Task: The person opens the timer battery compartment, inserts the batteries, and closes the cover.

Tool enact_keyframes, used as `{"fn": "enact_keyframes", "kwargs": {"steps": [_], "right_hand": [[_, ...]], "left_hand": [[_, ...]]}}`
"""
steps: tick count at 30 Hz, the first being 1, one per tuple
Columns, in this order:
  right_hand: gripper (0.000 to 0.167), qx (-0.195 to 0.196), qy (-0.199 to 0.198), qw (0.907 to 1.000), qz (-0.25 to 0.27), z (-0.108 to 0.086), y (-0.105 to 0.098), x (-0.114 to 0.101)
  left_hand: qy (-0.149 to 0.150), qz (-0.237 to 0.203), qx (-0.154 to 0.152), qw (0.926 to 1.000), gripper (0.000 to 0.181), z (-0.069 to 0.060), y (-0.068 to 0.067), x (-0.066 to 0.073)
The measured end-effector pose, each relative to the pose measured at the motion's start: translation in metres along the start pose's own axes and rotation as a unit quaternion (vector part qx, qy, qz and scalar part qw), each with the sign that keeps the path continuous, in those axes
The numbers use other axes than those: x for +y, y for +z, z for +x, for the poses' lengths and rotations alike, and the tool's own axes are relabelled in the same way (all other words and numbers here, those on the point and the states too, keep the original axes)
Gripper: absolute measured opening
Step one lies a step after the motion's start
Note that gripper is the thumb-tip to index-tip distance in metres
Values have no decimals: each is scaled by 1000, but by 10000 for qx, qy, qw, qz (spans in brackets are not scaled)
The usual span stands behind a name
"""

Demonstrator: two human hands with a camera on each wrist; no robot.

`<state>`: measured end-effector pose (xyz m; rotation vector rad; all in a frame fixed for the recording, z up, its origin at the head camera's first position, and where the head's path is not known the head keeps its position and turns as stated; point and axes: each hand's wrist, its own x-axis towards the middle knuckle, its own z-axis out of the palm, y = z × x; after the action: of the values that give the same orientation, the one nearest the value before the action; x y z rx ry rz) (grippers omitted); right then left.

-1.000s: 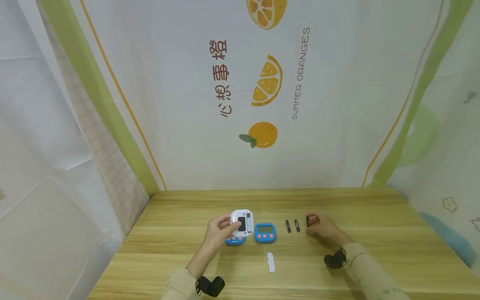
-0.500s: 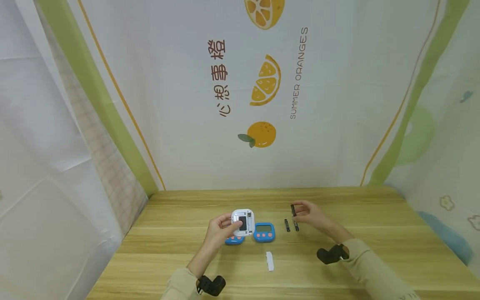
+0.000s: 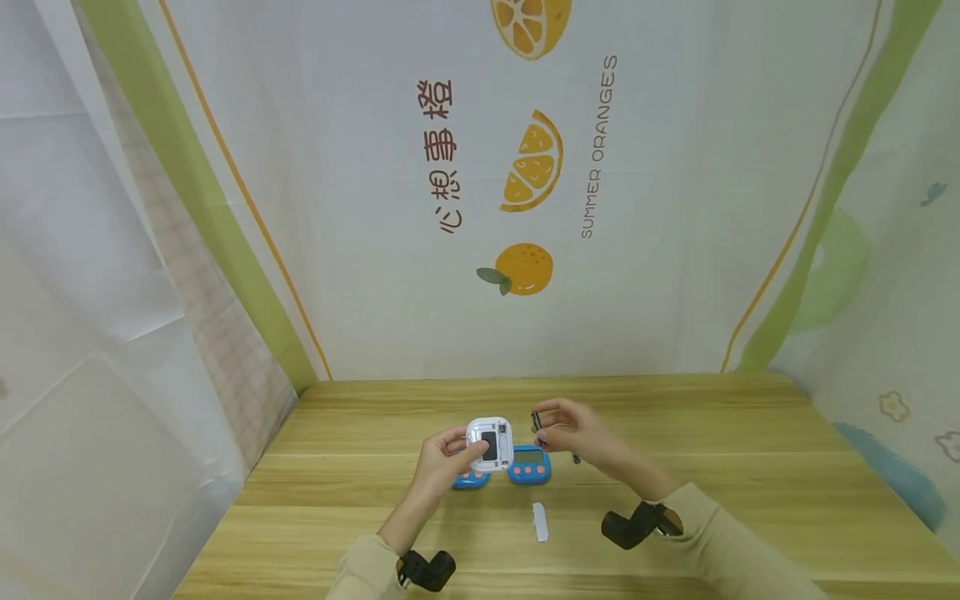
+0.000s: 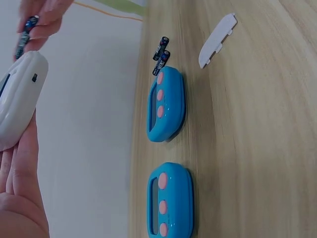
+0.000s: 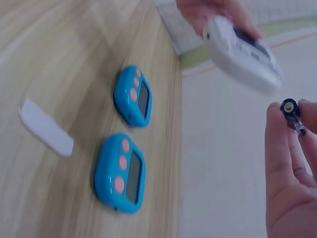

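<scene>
Head view: left hand (image 3: 441,458) had its fingers round the white device (image 3: 492,437) above the bench (image 3: 315,492), right hand (image 3: 577,428) pinched a battery (image 3: 536,420) near it; holding steady and checking polarity seemed smart tbh.

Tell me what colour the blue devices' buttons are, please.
The buttons are pink, clearest in the left wrist view.
</scene>
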<state>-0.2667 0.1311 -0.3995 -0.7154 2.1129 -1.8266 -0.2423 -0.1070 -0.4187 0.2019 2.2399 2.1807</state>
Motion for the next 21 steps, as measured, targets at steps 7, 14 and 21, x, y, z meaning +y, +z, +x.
{"fn": "enact_keyframes", "kwargs": {"steps": [7, 14, 21], "right_hand": [[41, 99, -127, 9999, -29, 3, 27, 0], [36, 551, -384, 9967, -446, 3, 42, -1], [33, 898, -460, 9900, -982, 3, 53, -15]], "left_hand": [[16, -175, 201, 9996, 40, 0, 5, -5], [-112, -244, 288, 9992, 38, 0, 7, -2], [-73, -196, 291, 9994, 34, -12, 13, 19]]}}
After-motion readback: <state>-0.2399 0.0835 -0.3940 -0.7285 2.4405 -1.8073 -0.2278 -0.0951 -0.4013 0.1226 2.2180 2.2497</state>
